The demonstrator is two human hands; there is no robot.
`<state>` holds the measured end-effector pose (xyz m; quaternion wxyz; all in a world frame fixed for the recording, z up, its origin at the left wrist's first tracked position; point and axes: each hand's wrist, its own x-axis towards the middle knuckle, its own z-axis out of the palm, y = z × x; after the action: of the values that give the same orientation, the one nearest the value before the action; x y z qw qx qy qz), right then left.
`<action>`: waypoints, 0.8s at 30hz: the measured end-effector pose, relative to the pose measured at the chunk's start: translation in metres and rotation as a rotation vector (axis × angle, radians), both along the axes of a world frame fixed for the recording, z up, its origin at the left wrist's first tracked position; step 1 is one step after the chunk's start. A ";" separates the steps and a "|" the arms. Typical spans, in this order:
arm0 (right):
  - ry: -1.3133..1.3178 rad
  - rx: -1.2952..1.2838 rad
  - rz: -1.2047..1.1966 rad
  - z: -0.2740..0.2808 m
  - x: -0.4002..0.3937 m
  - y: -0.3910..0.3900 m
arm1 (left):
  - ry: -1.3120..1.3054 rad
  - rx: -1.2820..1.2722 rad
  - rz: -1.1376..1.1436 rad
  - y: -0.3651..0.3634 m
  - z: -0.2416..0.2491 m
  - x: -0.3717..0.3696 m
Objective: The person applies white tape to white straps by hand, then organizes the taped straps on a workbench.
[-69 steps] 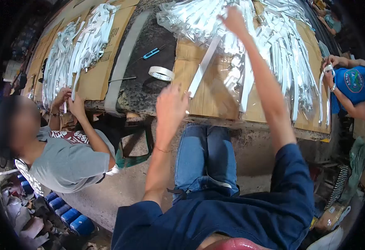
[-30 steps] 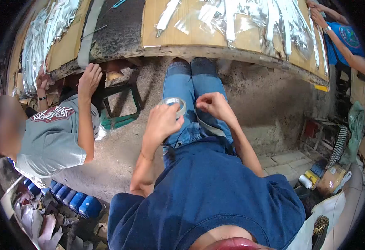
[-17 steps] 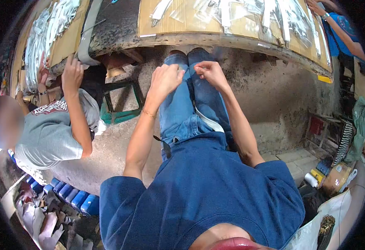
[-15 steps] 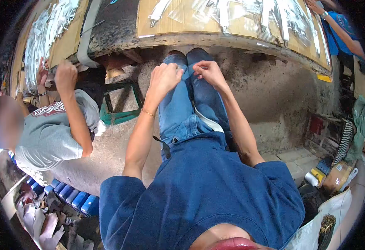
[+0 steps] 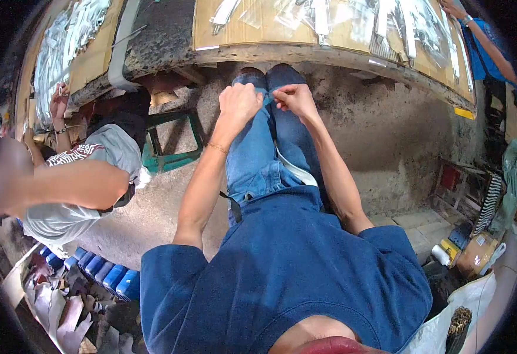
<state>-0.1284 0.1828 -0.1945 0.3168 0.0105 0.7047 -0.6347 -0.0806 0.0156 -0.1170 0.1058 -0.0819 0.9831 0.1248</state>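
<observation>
My left hand (image 5: 238,104) is closed in a fist over my knees, just under the workbench edge (image 5: 329,56). The tape roll it holds is hidden inside the fist. My right hand (image 5: 294,97) is close beside it, fingertips pinched together toward the left hand, seemingly on the tape's end. Both hands hover above my blue jeans (image 5: 252,153). On the bench above lie silver-white strips in clear bags (image 5: 388,17) on cardboard (image 5: 252,35).
A person in a grey shirt (image 5: 76,177) sits at my left, one hand (image 5: 58,100) at a pile of silver strips (image 5: 58,47). Another person's arm in blue (image 5: 482,47) is at top right. A green stool frame (image 5: 170,138) and blue containers (image 5: 111,277) stand on the floor.
My hands rose from my lap to my knees, and the tape roll became hidden in my left fist. The neighbour's arm dropped from the bench edge and now lies across their body.
</observation>
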 end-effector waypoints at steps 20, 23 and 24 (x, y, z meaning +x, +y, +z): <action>0.201 0.291 -0.051 0.015 0.001 -0.011 | -0.203 0.008 -0.072 0.002 -0.030 -0.039; 0.237 0.324 -0.048 0.017 0.003 -0.011 | -0.207 0.038 -0.078 0.006 -0.021 -0.038; 0.292 0.357 -0.033 0.012 0.003 -0.012 | -0.205 0.036 -0.080 0.007 -0.021 -0.039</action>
<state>-0.1251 0.1712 -0.1825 0.1940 -0.0142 0.8439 -0.5000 -0.1198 0.0221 -0.1384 0.2123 -0.0531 0.9672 0.1289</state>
